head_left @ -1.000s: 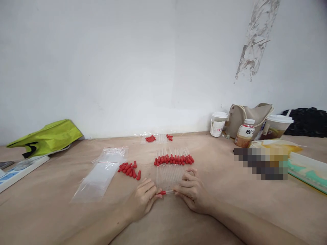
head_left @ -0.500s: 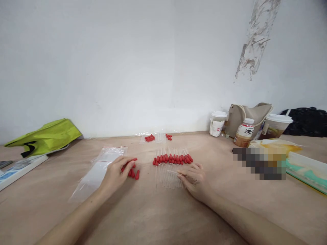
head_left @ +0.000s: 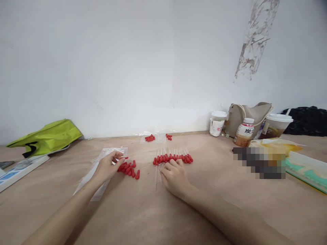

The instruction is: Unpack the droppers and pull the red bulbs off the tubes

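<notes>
My left hand (head_left: 106,167) pinches a red rubber dropper bulb (head_left: 124,158) between thumb and fingers. Just beside it lies a pile of loose red bulbs (head_left: 129,169). My right hand (head_left: 176,177) is closed over loose clear tubes (head_left: 156,177) and hides most of them; whatever its fingertips grip is hidden. Right at those fingers runs a row of red-bulbed droppers (head_left: 160,159), their clear stems pointing toward the wall. Under and beside my left hand are clear plastic zip bags (head_left: 98,192).
More red bulbs (head_left: 150,137) lie in clear plastic by the wall. On the right stand a lidded paper cup (head_left: 218,124), a bottle (head_left: 244,132), a beige bag (head_left: 251,115) and a drink cup (head_left: 276,126). A yellow-green bag (head_left: 48,137) and a power strip (head_left: 25,170) lie left.
My left hand has drawn back leftward, uncovering more of the bulb pile. My right hand has moved left onto the tubes; the tube it held is out of sight.
</notes>
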`<action>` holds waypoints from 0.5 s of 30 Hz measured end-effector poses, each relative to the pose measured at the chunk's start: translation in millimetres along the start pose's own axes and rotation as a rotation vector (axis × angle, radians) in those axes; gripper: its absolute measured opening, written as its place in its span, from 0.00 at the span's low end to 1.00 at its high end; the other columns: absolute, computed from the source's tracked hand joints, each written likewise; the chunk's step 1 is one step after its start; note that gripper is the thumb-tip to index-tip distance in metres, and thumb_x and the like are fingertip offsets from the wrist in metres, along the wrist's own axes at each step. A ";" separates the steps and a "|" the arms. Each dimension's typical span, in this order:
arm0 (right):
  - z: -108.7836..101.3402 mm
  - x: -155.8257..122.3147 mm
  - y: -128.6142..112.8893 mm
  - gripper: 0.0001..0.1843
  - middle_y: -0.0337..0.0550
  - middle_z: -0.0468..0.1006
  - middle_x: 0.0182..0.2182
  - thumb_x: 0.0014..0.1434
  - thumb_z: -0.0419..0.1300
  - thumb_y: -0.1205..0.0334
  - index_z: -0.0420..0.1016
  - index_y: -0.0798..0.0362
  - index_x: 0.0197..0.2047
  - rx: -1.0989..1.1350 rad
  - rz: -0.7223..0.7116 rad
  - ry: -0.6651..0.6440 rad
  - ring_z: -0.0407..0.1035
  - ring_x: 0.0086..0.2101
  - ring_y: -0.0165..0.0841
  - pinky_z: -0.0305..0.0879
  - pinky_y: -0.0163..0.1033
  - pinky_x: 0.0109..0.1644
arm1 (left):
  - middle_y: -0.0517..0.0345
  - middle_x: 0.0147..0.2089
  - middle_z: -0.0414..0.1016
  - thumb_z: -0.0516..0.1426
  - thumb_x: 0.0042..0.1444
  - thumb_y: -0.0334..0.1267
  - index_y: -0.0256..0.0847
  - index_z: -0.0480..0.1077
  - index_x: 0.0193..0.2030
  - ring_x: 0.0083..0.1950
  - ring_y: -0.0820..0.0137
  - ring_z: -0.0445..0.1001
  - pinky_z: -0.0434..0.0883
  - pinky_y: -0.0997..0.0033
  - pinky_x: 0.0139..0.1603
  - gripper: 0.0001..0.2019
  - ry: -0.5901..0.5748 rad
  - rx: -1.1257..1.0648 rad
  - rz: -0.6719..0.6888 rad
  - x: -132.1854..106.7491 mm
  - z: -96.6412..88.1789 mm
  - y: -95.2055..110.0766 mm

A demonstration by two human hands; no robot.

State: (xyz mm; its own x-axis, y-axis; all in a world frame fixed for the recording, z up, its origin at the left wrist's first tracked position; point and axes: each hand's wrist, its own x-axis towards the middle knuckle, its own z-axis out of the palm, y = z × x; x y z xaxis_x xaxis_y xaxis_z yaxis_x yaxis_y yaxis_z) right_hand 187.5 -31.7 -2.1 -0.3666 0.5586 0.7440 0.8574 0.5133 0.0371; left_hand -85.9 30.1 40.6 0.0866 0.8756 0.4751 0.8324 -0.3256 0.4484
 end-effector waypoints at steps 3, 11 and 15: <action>-0.9 -1.1 -6.4 0.07 0.42 0.70 0.24 0.54 0.54 0.66 0.70 0.54 0.26 -0.024 -0.034 -0.054 0.57 0.32 0.32 0.42 0.41 0.35 | 0.58 0.36 0.73 0.50 0.50 0.49 0.41 0.66 0.36 0.33 0.68 0.70 0.65 0.70 0.34 0.14 -0.007 0.103 0.044 -0.6 4.4 1.9; -3.7 -3.2 -14.5 0.24 0.43 0.71 0.26 0.52 0.52 0.40 0.71 0.54 0.27 0.045 -0.036 -0.169 0.57 0.34 0.34 0.44 0.44 0.41 | 0.60 0.31 0.74 0.48 0.52 0.49 0.42 0.69 0.30 0.34 0.67 0.70 0.64 0.70 0.34 0.15 -0.106 0.137 -0.008 -1.5 7.6 6.9; -3.1 -1.8 -15.1 0.26 0.43 0.72 0.27 0.51 0.51 0.38 0.73 0.54 0.28 0.091 -0.007 -0.157 0.58 0.33 0.33 0.44 0.43 0.41 | 0.55 0.34 0.73 0.46 0.55 0.48 0.40 0.70 0.29 0.40 0.63 0.68 0.63 0.67 0.40 0.17 0.054 0.169 0.033 0.3 5.5 6.2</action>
State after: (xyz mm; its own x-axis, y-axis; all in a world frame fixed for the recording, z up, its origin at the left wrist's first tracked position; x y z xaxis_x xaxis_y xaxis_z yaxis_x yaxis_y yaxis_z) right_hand 176.3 -42.5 -2.0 -0.4308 0.6457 0.6304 0.8209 0.5706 -0.0236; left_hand -77.7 30.3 39.4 0.0894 0.8438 0.5292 0.9102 -0.2850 0.3006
